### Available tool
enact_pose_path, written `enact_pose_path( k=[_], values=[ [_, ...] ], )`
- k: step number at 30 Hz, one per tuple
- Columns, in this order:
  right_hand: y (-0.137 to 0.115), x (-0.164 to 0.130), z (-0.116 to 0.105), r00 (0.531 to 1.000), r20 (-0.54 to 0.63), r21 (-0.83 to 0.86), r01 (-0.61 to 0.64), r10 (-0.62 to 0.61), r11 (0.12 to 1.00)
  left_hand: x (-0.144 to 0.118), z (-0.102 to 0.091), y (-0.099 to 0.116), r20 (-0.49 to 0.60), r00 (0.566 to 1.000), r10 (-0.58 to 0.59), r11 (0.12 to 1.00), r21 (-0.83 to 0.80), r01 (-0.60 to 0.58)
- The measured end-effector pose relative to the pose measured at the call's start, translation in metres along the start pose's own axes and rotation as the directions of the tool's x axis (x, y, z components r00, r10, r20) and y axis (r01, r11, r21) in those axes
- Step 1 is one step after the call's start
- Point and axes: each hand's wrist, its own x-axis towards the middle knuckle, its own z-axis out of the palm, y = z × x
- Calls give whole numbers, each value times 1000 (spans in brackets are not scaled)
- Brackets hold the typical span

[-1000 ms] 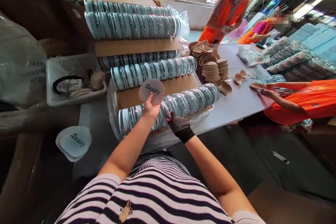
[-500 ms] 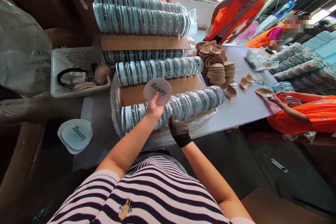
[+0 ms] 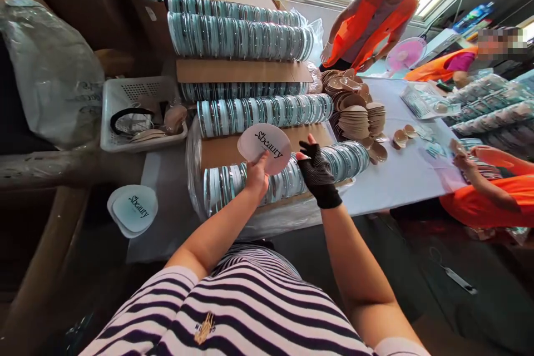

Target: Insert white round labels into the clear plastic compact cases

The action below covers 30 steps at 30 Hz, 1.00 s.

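My left hand [image 3: 257,177] holds up a pale round lid [image 3: 264,148] printed with "Sbeauty", pinched at its lower edge. My right hand [image 3: 316,169], in a black fingerless mesh glove, reaches up beside the lid's right edge with its fingers spread, resting on the front row of round teal-rimmed cases [image 3: 287,174]. That row lies on its side in front of a brown cardboard sheet [image 3: 225,150]. More rows of the same cases [image 3: 240,36] are stacked behind, layered with cardboard.
A small pile of printed lids [image 3: 133,209] lies at the left on the table. A white basket [image 3: 119,105] sits behind it. Beige cups [image 3: 354,111] are heaped on the white table [image 3: 392,178]. People in orange vests [image 3: 492,189] work at the right and the far side.
My right hand has lifted from the lower edge of the front row up to the lid's right side and spread its fingers. The left hand still holds the lid.
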Motion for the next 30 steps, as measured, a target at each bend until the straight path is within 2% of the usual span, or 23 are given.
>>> enact_pose_path(
  k=[1, 3, 4, 6, 9, 12, 14, 16, 17, 18, 20, 22, 24, 26, 30],
  values=[
    [-7, 0, 2, 995, -13, -81, 94, -95, 992, -4, -1, 2, 3, 1000, 27, 1000, 14, -27],
    [-20, -8, 11, 978, -6, -239, 202, -210, 950, -11, -4, 7, 3, 997, 76, 996, 45, -76],
    [-24, -15, 17, 969, -24, -276, 231, -246, 933, -14, -7, 9, 9, 996, 86, 994, 65, -86],
    [-29, -26, 29, 954, -96, -229, 255, -283, 939, -18, -12, 13, 41, 997, 69, 991, 110, -73],
    [-26, -23, 46, 974, -147, 48, 180, -171, 983, -21, -18, 12, 82, 996, 29, 981, 188, -44],
    [-21, -12, 46, 990, -133, 203, -9, 36, 979, -21, -20, 10, 88, 995, 51, 977, 202, -68],
    [-19, -19, 29, 958, -249, 163, -102, 141, 981, -16, -19, 15, 61, 997, 39, 990, 134, -47],
    [-19, -43, 5, 903, -389, 30, -187, 184, 982, -7, -19, 28, 9, 1000, 28, 998, 49, -28],
    [-20, -61, -7, 895, -408, -69, -226, 179, 972, -1, -19, 36, -18, 999, 32, 999, 15, -32],
    [-19, -81, -17, 911, -379, -180, -247, 165, 952, 5, -19, 43, -36, 999, 41, 999, -9, -42],
    [-19, -121, -28, 968, -205, -364, -215, 148, 906, 15, -22, 55, -36, 998, 47, 998, -30, -48],
    [-19, -154, -26, 990, -24, -455, -137, 141, 880, 21, -26, 60, -38, 999, 18, 999, -38, -20],
    [-21, -168, -11, 987, 81, -521, -78, 140, 850, 25, -29, 60, -38, 999, -11, 999, -36, 9],
    [-22, -162, 8, 975, 153, -581, -42, 160, 813, 26, -29, 57, -33, 999, -17, 999, -27, 16],
    [-26, -117, 38, 915, 302, -632, -18, 268, 775, 16, -24, 54, -64, 998, -6, 1000, -17, 5]
  ],
)
